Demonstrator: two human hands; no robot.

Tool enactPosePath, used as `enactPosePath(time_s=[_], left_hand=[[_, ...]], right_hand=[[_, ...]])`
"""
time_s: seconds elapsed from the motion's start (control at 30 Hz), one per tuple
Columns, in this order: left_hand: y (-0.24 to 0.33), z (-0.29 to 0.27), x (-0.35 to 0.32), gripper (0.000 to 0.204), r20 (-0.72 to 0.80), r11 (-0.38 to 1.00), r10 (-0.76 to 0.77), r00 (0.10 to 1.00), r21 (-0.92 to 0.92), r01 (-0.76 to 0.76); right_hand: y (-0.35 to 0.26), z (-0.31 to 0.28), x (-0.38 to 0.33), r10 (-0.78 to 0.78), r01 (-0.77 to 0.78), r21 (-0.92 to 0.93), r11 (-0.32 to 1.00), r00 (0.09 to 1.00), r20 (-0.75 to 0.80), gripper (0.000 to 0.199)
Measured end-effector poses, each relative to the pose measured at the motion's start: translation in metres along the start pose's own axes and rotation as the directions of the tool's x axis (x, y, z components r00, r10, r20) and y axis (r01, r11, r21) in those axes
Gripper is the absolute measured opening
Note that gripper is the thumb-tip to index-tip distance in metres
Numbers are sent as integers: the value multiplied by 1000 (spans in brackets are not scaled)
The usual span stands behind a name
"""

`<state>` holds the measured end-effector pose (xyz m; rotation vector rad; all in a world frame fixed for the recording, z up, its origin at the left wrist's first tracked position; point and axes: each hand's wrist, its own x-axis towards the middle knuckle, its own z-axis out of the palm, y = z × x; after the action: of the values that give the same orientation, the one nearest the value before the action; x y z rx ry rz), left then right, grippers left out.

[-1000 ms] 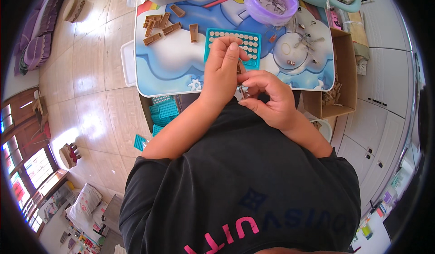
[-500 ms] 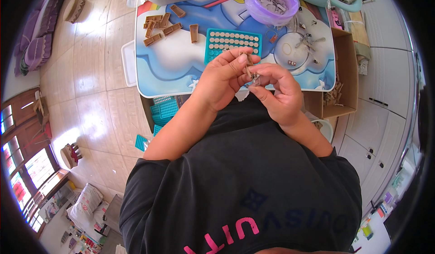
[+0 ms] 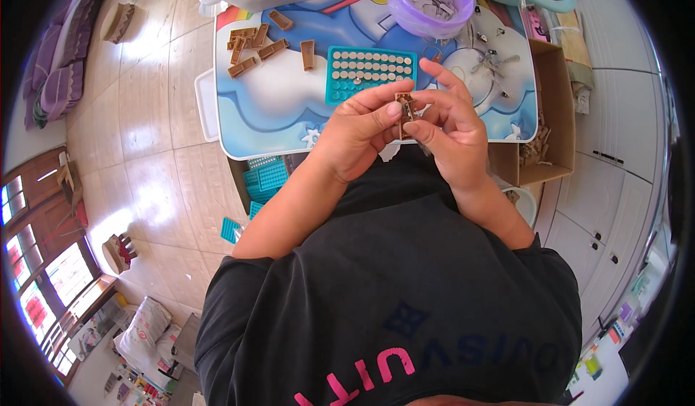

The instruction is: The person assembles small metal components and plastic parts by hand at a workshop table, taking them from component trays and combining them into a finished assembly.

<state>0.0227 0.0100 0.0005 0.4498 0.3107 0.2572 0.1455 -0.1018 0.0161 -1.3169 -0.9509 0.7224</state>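
Over the table's near edge, both hands meet at a small brown plastic casing (image 3: 405, 106) with some small parts, too tiny to make out, in its open side. My left hand (image 3: 360, 122) pinches the casing from the left between thumb and fingers. From the right, my right hand (image 3: 460, 134) presses thumb and index finger against it, with its other fingers raised and spread. Just beyond the hands lies a teal tray (image 3: 330, 80) with rows of round, pale button-like discs. Several empty-looking brown casings (image 3: 308, 55) are scattered at the far left of the table.
A purple-lined bowl (image 3: 398, 18) of flat grey pieces stands at the back. Small wired parts (image 3: 492, 62) lie on the table's right side. A cardboard box (image 3: 554, 109) is at the right, with stacked teal trays (image 3: 269, 176) below the table's left edge.
The brown casing has turned more upright, its open side now showing. My right hand has moved up against it and raised its outer fingers; the small metal part between the fingers no longer shows clearly.
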Motion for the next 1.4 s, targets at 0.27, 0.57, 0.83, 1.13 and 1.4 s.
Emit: enactPosePath(time_s=[0.27, 0.57, 0.83, 1.13, 1.4], left_hand=[[-3, -2, 1, 39, 9, 999, 10, 1000, 33, -10], [-1, 4, 0, 40, -20, 999, 15, 1000, 39, -14], [12, 19, -5, 32, -160, 973, 59, 985, 228, -21], [8, 12, -6, 29, -227, 916, 224, 948, 382, -125], [9, 11, -7, 29, -252, 860, 299, 920, 490, -145]], right_hand=[[4, 6, 4, -189, 155, -247, 957, 975, -118, 28], [6, 8, 4, -206, 168, -258, 951, 971, -125, 30], [-6, 7, 1, -201, 160, -379, 912, 977, -72, 41], [-3, 9, -9, -70, 50, -430, 902, 997, -30, 43], [-7, 19, -8, -73, 73, -407, 911, 997, 14, 30]])
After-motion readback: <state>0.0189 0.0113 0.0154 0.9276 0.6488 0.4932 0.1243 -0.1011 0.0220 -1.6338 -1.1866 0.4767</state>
